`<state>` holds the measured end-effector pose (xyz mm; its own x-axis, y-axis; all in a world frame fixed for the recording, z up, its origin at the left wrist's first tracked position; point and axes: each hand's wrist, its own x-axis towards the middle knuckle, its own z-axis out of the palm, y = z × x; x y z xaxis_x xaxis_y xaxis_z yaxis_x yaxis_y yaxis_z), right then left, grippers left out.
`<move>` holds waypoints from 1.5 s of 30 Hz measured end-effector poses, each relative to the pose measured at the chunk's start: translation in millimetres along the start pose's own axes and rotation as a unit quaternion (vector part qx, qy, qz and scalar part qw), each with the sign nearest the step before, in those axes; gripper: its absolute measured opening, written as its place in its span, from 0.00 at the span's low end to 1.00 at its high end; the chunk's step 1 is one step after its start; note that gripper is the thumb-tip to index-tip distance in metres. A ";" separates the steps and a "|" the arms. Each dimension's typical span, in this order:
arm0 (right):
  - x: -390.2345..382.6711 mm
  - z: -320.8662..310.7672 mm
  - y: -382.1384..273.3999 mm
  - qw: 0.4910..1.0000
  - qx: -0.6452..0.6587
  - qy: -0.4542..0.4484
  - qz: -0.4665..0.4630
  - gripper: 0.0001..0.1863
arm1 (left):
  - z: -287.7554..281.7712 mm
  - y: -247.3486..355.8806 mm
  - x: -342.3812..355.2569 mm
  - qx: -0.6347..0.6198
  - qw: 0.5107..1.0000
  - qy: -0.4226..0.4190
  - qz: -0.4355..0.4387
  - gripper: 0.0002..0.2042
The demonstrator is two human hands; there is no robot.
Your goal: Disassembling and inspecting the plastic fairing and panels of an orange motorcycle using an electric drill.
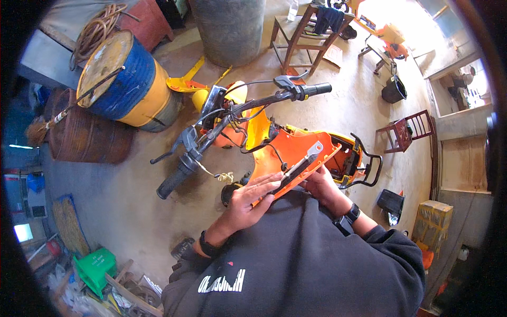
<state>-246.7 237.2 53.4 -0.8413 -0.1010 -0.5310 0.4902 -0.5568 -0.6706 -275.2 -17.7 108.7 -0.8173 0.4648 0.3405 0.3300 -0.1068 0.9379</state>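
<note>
Tilted in front of my chest is an orange plastic panel (274,150), with a black strip (303,165) with a silver end along its near edge. My left hand (252,198) grips the panel's lower left end, fingers laid along it and thumb at the near side. My right hand (323,186) holds the panel's near edge from below, its fingertips partly hidden behind it. Just beyond stands a partly stripped electric scooter. Its handlebar (232,119) has bare cables, and a yellow body piece (257,129) sits behind the panel.
The scooter's black rear rack (374,168) juts out at right. A blue and yellow drum (140,87), a large grey barrel (228,31) and a wooden chair (309,42) stand beyond. A green crate (96,268) lies at lower left, a dark red chair (404,132) at right.
</note>
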 end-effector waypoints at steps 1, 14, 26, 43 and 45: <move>4.4 -8.6 2.8 1.000 0.005 -0.009 -0.007 0.22 | 6.2 -3.2 2.6 0.032 0.999 0.001 0.007 0.15; 26.8 -48.7 -39.1 0.990 -0.060 -0.126 0.004 0.08 | 64.5 -12.3 16.5 0.064 0.995 -0.046 -0.067 0.16; 25.6 -75.2 -64.2 0.966 0.007 -0.250 0.065 0.12 | 92.6 -6.3 13.9 -0.001 0.974 -0.047 -0.222 0.27; 36.7 -90.1 -61.4 0.966 0.051 -0.227 0.108 0.23 | 104.8 -8.2 32.3 0.119 0.973 -0.033 -0.196 0.29; 38.4 -84.1 -65.5 0.964 0.045 -0.244 0.092 0.25 | 104.3 -15.0 31.7 0.135 0.971 -0.066 -0.186 0.30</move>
<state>-291.9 339.1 33.4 -0.7598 -0.5689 -0.3146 0.6381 -0.5598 -0.5287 -256.8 90.3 98.6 -0.8418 0.5377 -0.0470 0.1499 0.3165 0.9367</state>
